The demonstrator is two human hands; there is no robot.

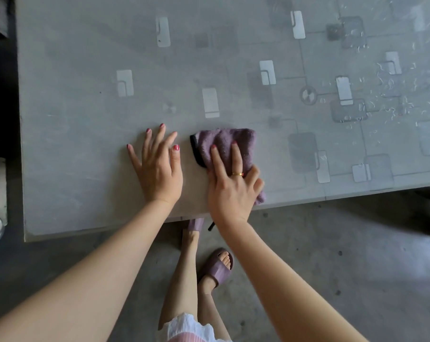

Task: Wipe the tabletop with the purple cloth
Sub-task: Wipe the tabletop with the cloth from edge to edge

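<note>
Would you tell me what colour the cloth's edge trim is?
Black, along the purple cloth's left edge; head view.

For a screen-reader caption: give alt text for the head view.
A right hand presses a folded purple terry cloth flat on a grey patterned tabletop near its front edge; the left hand rests beside it with fingers spread.
</note>
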